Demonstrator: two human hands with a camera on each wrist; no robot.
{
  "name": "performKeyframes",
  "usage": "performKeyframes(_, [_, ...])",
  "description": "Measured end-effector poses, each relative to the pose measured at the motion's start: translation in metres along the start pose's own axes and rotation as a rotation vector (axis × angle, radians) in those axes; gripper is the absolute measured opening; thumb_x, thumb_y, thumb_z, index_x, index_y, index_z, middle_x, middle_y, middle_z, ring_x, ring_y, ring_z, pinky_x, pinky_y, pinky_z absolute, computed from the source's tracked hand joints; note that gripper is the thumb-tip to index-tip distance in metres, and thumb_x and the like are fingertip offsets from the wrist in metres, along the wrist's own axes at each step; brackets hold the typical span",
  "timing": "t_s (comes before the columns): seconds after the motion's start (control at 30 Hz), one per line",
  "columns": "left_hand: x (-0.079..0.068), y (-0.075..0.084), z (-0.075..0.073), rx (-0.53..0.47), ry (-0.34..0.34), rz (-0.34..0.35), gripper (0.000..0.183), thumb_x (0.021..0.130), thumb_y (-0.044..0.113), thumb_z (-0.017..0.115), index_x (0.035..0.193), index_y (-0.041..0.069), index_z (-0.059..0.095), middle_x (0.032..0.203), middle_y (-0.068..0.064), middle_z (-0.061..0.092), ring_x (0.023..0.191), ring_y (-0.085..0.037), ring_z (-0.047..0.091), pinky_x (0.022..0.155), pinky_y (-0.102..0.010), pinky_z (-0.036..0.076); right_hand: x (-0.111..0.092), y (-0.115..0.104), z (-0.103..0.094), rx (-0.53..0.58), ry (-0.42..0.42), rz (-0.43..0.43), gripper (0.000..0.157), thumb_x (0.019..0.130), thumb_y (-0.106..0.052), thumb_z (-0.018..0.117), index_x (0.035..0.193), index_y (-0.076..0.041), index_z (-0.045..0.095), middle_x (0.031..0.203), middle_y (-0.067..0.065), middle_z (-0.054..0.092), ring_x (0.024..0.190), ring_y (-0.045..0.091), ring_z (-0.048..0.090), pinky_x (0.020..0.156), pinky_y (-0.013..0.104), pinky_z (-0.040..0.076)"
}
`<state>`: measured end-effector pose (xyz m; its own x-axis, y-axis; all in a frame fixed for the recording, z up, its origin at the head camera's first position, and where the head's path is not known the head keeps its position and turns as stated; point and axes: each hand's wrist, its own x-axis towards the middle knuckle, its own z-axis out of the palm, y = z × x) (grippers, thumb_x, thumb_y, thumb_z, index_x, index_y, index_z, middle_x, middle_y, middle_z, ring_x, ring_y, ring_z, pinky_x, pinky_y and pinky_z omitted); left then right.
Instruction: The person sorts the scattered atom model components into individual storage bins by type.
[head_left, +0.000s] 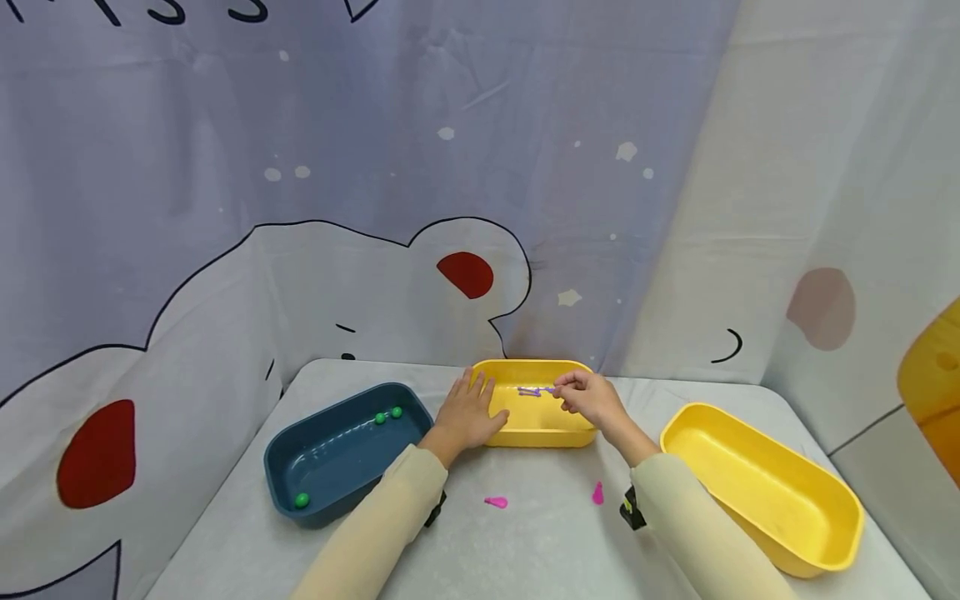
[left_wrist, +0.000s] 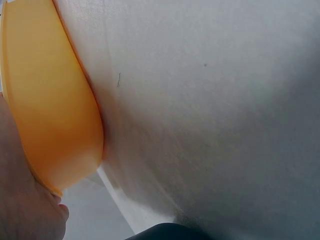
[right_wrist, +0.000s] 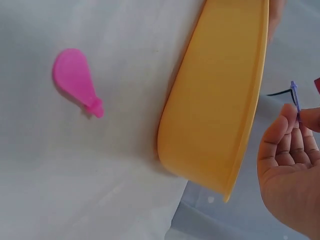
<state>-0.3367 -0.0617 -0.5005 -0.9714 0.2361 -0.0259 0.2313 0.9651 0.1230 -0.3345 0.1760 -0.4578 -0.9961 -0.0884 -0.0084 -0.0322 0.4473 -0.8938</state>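
A yellow tray stands at the back middle of the table. My left hand lies over its left rim with the fingers spread; in the left wrist view the hand is at the tray's edge. Over the tray's right side, my right hand pinches a thin purple stick with a small knobbed end between thumb and fingertip. More thin purple sticks lie inside this tray.
Left stands a dark blue tray with green balls; right, a second yellow tray. Two pink teardrop-shaped pieces, like uninflated balloons, lie in front: a left one and a right one. A printed curtain hangs behind.
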Motion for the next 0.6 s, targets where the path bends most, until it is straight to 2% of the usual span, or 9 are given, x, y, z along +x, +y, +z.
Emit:
performKeyframes(0.17, [0.0,0.0,0.0,-0.003,-0.002,-0.003,0.08,0.1,0.062,0.037,0.161,0.012,0.027,0.169,-0.008,0.021,0.157,-0.031,0.004,0.127,-0.046,0.009,0.009,0.001,-0.002,0.009,0.008,-0.006,0.018,0.094,-0.01,0.062,0.107,0.001,0.069,0.094,0.011,0.075,0.078,0.026,0.069,0.08,0.042,0.059])
performKeyframes(0.3, [0.0,0.0,0.0,0.004,-0.003,0.001,0.08,0.1,0.063,0.036,0.161,0.012,0.026,0.169,-0.008,0.021,0.157,-0.031,0.004,0.127,-0.046,0.009,0.016,0.003,-0.004,0.018,0.021,-0.004,0.019,0.092,-0.008,0.063,0.107,0.002,0.069,0.097,0.017,0.075,0.072,0.016,0.067,0.074,0.033,0.059])
performKeyframes(0.47, [0.0,0.0,0.0,0.002,-0.003,0.004,0.08,0.1,0.062,0.035,0.162,0.012,0.025,0.169,-0.009,0.02,0.157,-0.031,0.004,0.127,-0.045,0.008,0.02,0.004,-0.005,0.032,0.039,-0.007,0.016,0.093,-0.007,0.062,0.105,0.003,0.069,0.098,0.023,0.074,0.069,0.014,0.065,0.068,0.027,0.056])
performKeyframes(0.6, [0.001,-0.001,0.0,0.011,0.001,0.007,0.08,0.101,0.062,0.035,0.162,0.012,0.025,0.169,-0.009,0.021,0.157,-0.031,0.004,0.127,-0.046,0.009,0.021,0.002,-0.005,0.031,0.043,-0.001,0.016,0.094,-0.008,0.062,0.104,0.002,0.069,0.1,0.023,0.074,0.072,0.02,0.067,0.07,0.03,0.057])
